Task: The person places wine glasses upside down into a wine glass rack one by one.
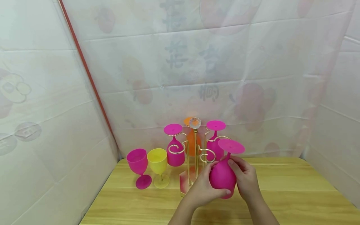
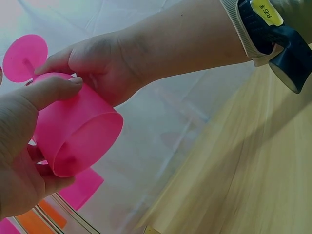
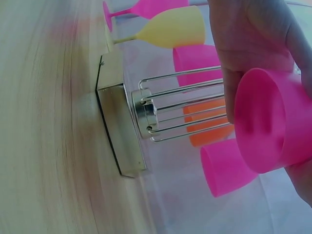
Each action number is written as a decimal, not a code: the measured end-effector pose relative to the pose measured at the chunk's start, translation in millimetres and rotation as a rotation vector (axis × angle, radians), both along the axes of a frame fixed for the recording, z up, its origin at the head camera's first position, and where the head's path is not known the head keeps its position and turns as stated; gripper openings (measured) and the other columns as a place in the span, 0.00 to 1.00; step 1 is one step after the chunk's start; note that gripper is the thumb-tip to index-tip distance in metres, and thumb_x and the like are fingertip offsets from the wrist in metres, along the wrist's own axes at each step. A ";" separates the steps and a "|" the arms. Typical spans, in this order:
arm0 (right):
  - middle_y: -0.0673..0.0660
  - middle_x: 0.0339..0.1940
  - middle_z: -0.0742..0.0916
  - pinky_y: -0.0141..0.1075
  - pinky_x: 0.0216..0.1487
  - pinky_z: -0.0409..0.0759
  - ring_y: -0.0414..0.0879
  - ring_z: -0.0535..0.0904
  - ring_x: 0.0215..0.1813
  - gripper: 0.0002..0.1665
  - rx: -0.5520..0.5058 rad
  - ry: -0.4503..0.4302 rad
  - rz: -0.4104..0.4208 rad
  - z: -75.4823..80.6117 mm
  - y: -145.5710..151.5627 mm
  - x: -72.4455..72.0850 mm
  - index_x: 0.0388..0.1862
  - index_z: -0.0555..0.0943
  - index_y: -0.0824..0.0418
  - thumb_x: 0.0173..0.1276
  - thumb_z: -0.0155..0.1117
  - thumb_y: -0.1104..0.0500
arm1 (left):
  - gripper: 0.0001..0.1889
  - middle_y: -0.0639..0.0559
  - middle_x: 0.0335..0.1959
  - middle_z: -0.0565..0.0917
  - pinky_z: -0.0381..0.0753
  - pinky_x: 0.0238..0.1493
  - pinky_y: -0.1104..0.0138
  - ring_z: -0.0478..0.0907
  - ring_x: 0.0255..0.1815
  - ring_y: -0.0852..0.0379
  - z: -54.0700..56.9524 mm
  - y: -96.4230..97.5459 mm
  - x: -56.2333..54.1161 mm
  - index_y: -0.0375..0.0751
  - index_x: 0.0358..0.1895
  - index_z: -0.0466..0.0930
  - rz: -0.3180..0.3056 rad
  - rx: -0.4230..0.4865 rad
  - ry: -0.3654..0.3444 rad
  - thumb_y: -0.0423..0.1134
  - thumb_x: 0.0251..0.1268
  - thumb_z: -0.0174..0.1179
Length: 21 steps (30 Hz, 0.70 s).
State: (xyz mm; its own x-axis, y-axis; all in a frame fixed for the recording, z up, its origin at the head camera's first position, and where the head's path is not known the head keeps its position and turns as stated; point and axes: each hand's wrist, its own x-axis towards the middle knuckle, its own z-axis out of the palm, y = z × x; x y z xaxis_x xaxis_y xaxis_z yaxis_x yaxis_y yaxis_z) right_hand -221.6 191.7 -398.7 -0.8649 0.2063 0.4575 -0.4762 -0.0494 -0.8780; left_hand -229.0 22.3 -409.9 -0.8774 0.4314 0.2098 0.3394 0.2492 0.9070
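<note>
Both hands hold an upside-down magenta goblet (image 1: 223,176) in front of a gold wire rack (image 1: 196,156), its foot uppermost. My left hand (image 1: 203,189) grips the bowl, with the thumb across its near side. Higher up, my right hand (image 1: 247,178) pinches the goblet where the bowl narrows to the stem. In the left wrist view the goblet's open rim (image 2: 87,144) faces down toward the table. Beside the goblet's foot is an open curled hook (image 1: 207,155) of the rack. The right hand's far fingers are partly hidden behind the bowl.
Hanging upside down on the rack are a magenta goblet (image 1: 175,153), an orange goblet (image 1: 193,143) and another magenta goblet (image 1: 216,126). To the left, a magenta goblet (image 1: 137,161) and a yellow goblet (image 1: 157,161) stand upright on the wooden table (image 1: 135,206). A printed cloth (image 1: 157,68) hangs behind.
</note>
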 end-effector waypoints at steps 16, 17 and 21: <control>0.44 0.45 0.87 0.32 0.43 0.85 0.38 0.83 0.45 0.17 0.042 -0.021 0.013 -0.8 -3.0 1.2 0.57 0.78 0.72 0.73 0.57 0.67 | 0.42 0.66 0.54 0.75 0.82 0.43 0.67 0.76 0.51 0.63 -1.5 2.0 -0.5 0.69 0.66 0.63 0.038 0.026 -0.011 0.53 0.46 0.76; 0.44 0.45 0.86 0.32 0.43 0.85 0.38 0.83 0.45 0.17 0.052 -0.025 0.013 -0.8 -3.2 1.4 0.58 0.77 0.72 0.73 0.57 0.66 | 0.42 0.66 0.54 0.75 0.82 0.43 0.67 0.76 0.50 0.63 -1.5 2.2 -0.7 0.69 0.66 0.63 0.044 0.025 -0.007 0.53 0.46 0.76; 0.44 0.48 0.85 0.31 0.44 0.85 0.39 0.81 0.47 0.20 0.102 -0.032 0.010 -1.0 -3.7 1.6 0.61 0.76 0.70 0.72 0.58 0.66 | 0.41 0.66 0.54 0.75 0.82 0.42 0.67 0.75 0.50 0.63 -1.8 3.0 -0.9 0.67 0.66 0.64 0.072 0.013 -0.003 0.55 0.46 0.76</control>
State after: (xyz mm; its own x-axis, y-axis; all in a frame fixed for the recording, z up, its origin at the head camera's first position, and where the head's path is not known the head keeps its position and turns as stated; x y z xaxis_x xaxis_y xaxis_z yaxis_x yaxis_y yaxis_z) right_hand -220.0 188.1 -399.8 -0.8814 0.1514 0.4475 -0.4475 0.0360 -0.8936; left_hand -229.9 25.2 -411.7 -0.9067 0.3644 0.2126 0.3186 0.2611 0.9112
